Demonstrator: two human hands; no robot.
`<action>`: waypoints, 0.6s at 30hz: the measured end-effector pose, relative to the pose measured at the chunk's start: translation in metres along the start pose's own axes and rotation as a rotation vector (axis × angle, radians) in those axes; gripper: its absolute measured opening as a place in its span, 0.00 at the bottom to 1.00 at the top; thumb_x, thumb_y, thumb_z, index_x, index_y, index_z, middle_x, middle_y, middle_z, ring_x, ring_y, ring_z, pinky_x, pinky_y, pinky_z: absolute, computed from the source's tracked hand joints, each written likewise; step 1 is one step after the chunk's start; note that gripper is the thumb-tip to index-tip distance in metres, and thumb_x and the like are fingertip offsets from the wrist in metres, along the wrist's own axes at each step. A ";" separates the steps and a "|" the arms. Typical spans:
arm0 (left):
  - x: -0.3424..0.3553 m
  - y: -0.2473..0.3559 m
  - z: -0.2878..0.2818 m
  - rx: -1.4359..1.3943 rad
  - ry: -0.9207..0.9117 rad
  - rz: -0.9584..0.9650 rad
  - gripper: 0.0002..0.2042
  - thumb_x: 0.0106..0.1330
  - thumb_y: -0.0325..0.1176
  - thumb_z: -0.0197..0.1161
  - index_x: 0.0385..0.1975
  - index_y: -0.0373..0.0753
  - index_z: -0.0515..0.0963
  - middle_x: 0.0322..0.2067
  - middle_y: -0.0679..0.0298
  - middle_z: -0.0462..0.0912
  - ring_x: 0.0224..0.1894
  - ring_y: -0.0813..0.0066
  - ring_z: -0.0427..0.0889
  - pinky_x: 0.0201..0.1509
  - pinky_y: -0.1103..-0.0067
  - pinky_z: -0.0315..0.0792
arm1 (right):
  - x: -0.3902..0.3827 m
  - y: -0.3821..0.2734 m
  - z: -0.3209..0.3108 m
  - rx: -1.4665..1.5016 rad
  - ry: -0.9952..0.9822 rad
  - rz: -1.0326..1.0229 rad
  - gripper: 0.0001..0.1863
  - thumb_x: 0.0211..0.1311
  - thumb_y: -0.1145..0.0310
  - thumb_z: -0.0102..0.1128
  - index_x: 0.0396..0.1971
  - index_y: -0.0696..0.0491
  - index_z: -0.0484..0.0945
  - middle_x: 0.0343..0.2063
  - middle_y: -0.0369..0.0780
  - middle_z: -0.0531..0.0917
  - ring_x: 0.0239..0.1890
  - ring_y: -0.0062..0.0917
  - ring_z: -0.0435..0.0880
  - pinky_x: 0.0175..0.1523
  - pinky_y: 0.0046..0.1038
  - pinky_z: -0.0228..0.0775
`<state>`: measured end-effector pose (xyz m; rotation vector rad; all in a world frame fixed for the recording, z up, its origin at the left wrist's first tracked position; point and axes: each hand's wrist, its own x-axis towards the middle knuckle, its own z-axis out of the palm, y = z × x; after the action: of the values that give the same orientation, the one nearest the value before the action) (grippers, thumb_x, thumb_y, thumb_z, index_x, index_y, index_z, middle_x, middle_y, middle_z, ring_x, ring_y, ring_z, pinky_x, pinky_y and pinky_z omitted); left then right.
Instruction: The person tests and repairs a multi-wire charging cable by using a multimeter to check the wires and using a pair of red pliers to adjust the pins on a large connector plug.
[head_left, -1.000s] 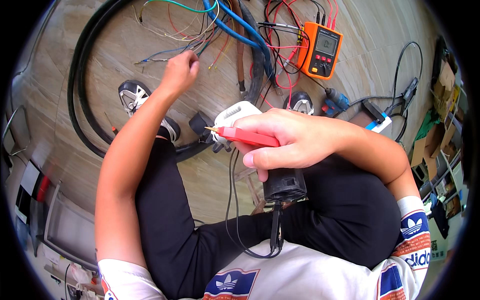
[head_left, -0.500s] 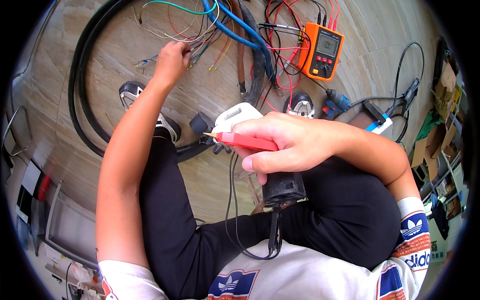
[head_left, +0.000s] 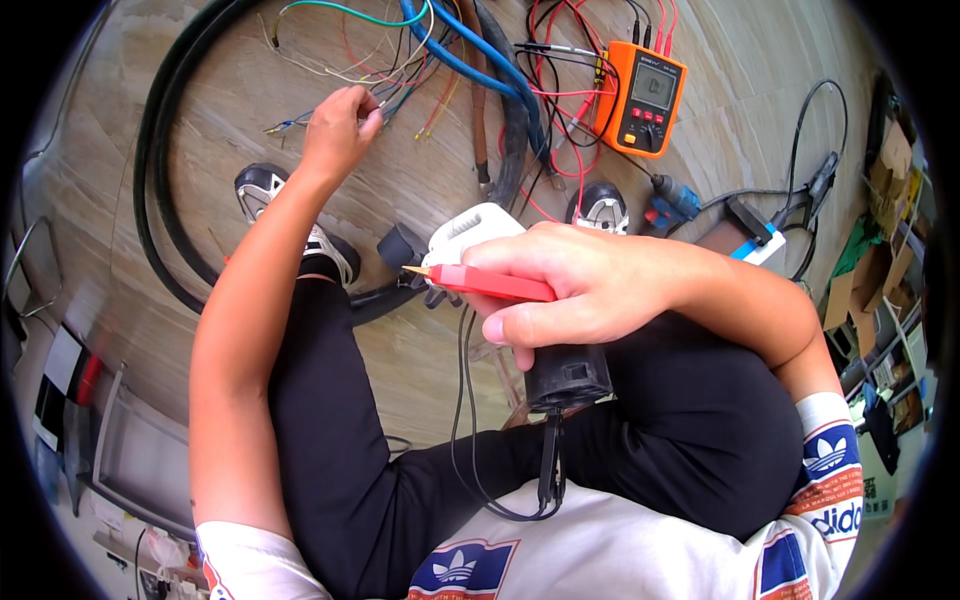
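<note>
The left hand (head_left: 343, 132) seems to be singling out one of the thin wires (head_left: 406, 98) on the floor (head_left: 420, 165), fingers curled (whether they pinch one, I cannot tell), while the right hand's (head_left: 585, 280) fingers grip a red probe (head_left: 500, 284). The next move likely calls for a steady wire end; open floor lies between the black cable loop (head_left: 143, 160) and blue cables (head_left: 526, 97).

Red probe (head_left: 495, 282), golden tip (head_left: 416, 269) pointing left, thin multicoloured wires (head_left: 403, 98) splayed over floor (head_left: 745, 65)
</note>
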<state>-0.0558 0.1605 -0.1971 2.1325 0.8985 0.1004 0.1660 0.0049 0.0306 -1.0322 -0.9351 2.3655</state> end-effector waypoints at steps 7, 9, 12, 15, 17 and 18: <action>-0.008 0.017 -0.012 -0.084 -0.037 0.019 0.07 0.58 0.28 0.66 0.30 0.34 0.75 0.27 0.56 0.79 0.30 0.60 0.80 0.36 0.71 0.74 | -0.001 0.001 -0.002 0.023 -0.061 0.045 0.12 0.71 0.65 0.54 0.44 0.57 0.70 0.29 0.36 0.78 0.31 0.22 0.87 0.35 0.27 0.72; -0.015 0.024 -0.017 -0.116 -0.028 0.051 0.06 0.61 0.27 0.65 0.31 0.33 0.75 0.26 0.59 0.78 0.28 0.69 0.78 0.35 0.75 0.73 | -0.001 -0.001 0.000 0.087 -0.004 0.049 0.14 0.71 0.60 0.53 0.41 0.58 0.71 0.27 0.36 0.79 0.30 0.21 0.86 0.34 0.27 0.72; -0.025 0.042 -0.024 -0.196 -0.082 -0.056 0.06 0.63 0.28 0.66 0.32 0.35 0.76 0.25 0.64 0.76 0.27 0.77 0.76 0.33 0.78 0.72 | 0.002 0.010 0.003 0.258 0.100 0.031 0.17 0.73 0.57 0.48 0.42 0.59 0.70 0.24 0.35 0.76 0.27 0.21 0.84 0.34 0.27 0.72; -0.028 0.058 -0.036 -0.738 -0.327 -0.479 0.06 0.64 0.30 0.67 0.33 0.38 0.76 0.26 0.69 0.76 0.27 0.82 0.73 0.31 0.80 0.70 | 0.003 0.013 0.004 0.458 0.158 -0.004 0.19 0.74 0.56 0.43 0.43 0.60 0.69 0.21 0.33 0.69 0.24 0.21 0.78 0.34 0.27 0.73; -0.028 0.073 -0.050 -1.194 -0.493 -0.785 0.07 0.65 0.31 0.67 0.35 0.40 0.75 0.27 0.73 0.74 0.27 0.84 0.71 0.30 0.84 0.67 | 0.002 0.012 0.006 0.539 0.186 -0.004 0.19 0.75 0.57 0.41 0.44 0.60 0.68 0.20 0.32 0.65 0.22 0.21 0.75 0.34 0.27 0.73; -0.028 0.081 -0.057 -1.205 -0.489 -0.777 0.07 0.65 0.31 0.67 0.35 0.40 0.75 0.26 0.73 0.74 0.27 0.84 0.71 0.30 0.84 0.66 | 0.003 0.012 0.009 0.553 0.204 0.010 0.18 0.76 0.58 0.40 0.44 0.60 0.68 0.20 0.32 0.65 0.22 0.21 0.75 0.34 0.27 0.73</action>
<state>-0.0508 0.1448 -0.0955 0.5848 0.9390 -0.2222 0.1562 -0.0058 0.0252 -1.0148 -0.1786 2.2713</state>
